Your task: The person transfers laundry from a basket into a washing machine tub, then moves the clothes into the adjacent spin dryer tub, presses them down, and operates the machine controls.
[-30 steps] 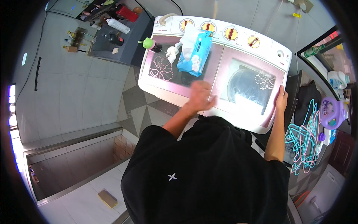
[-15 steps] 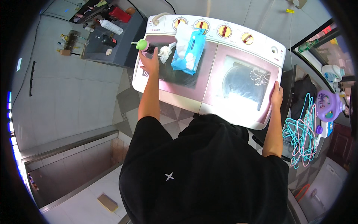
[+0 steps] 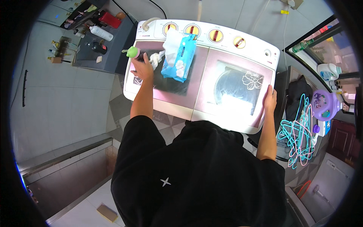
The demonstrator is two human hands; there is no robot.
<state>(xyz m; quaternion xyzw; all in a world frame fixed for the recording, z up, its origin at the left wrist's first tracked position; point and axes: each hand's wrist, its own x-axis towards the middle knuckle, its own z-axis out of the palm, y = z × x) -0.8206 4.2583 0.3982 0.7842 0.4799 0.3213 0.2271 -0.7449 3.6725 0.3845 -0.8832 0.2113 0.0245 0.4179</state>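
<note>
At the far left corner of the washing machine [image 3: 206,89], we find the green-capped bottle [image 3: 133,52]. The left hand [image 3: 143,70] is at it, thumb and forefinger apart; we cannot tell whether they grip. Next along the machine's left lid lie a crumpled tissue [image 3: 155,59] and a blue tissue pack [image 3: 181,58]. On the machine's right edge rests the right hand [image 3: 270,100], fingers close together. We judge the bottle reached, its lifting unconfirmed; tissue and pack remain untouched. The bottle's base is hidden; glare obscures the machine's right lid.
</note>
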